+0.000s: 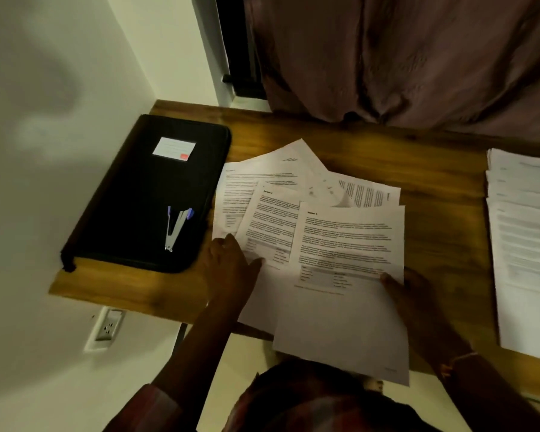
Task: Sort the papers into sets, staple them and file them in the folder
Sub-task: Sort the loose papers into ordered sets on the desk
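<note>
Several loose printed sheets [272, 194] lie fanned out on the wooden desk [434, 188]. My right hand [415, 294] holds the nearest sheet [343, 275] at its right edge, thumb on top; that sheet hangs over the desk's front edge. My left hand [228, 266] rests on the lower left of the spread, thumb lying on a sheet [272, 222]. A black zip folder [144, 188] with a white label lies at the desk's left end. On the folder's lid sits a stapler [175, 227], silver with blue tips.
A tall stack of white papers [527, 244] lies at the desk's right end. A brown curtain [418, 57] hangs behind the desk. A white wall runs along the left, with a power socket [108, 327] below desk level.
</note>
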The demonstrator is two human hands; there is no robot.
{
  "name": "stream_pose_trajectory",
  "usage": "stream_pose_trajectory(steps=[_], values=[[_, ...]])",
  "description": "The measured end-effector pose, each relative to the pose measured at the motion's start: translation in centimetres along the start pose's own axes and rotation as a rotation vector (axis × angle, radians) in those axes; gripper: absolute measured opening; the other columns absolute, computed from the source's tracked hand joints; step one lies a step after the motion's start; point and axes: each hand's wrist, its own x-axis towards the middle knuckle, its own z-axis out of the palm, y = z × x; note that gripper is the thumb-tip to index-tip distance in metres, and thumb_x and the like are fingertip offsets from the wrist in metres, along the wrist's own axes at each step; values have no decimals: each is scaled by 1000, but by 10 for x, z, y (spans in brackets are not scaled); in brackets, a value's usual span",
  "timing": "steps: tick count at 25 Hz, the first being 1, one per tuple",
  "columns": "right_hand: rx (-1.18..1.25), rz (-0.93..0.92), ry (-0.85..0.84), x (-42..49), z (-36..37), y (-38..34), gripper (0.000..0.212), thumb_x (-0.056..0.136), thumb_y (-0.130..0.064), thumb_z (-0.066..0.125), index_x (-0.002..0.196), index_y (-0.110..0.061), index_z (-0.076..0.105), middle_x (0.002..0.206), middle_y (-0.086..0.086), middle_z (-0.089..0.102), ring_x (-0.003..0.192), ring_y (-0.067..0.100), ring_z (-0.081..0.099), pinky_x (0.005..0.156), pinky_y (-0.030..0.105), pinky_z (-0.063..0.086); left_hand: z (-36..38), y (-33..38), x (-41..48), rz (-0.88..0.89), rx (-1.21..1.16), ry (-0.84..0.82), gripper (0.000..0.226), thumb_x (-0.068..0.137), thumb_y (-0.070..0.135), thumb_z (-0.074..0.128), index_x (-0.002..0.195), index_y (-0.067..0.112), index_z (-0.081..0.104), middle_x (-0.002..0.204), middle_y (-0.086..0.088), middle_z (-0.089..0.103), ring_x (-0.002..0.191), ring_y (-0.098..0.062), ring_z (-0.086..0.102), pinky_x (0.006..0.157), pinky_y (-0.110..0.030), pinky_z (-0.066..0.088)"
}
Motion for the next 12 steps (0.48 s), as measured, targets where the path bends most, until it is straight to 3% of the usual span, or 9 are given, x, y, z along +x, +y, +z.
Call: stream_pose_trajectory(steps=[3,12], values=[[2,-10,10,-1,11,-3,20,101,-24,55,117,-18,66,109,3,71,92,24,72,76,45,61,-2,-5,9,-5,-51,-9,74,86,45,74,142,9,42,148,-17,39,137,-37,32,113,-46,31],[-43,-49,41,6,41,-7,17,101,-24,55,115,-17,64,108,1,69,94,24,69,78,46,60,-2,-13,35,20,-175,-92,77,70,45,88,130,13,50,133,-12,50,126,-32,44,104,-50,45]])
